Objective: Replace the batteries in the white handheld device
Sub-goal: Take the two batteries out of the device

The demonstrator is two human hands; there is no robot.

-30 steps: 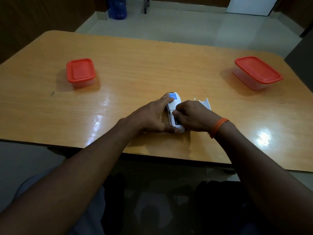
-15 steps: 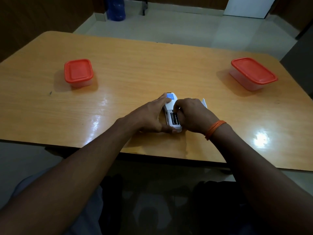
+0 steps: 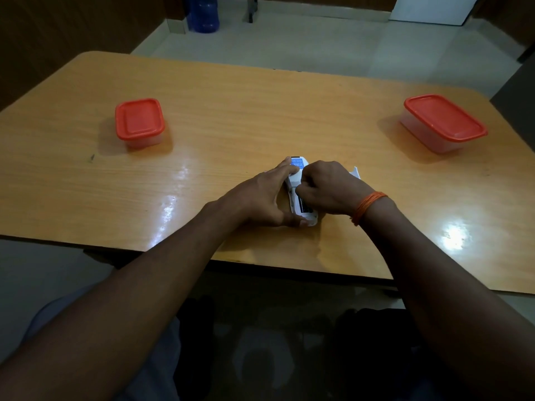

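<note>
Device (image 3: 294, 180) lies back-up on the surface (image 3: 231, 111), near the front edge and a little right of middle, with a blue label at its far end. Its dark compartment (image 3: 305, 208) is open at the near end. The left hand (image 3: 257, 198) braces it from the left: fingers straight along its edge, forefinger tip on the label, thumb against the near end. The right hand (image 3: 327, 188), with an orange wristband (image 3: 367, 206), sits over the device from the right, fingers curled down at the compartment; I cannot tell whether they pinch anything. The two hands almost touch across the device. A white cover (image 3: 355, 172) peeks out just behind the right hand. Well apart, a left box (image 3: 139, 119) and a right box (image 3: 444, 118), both red-lidded, stand farther back.
</note>
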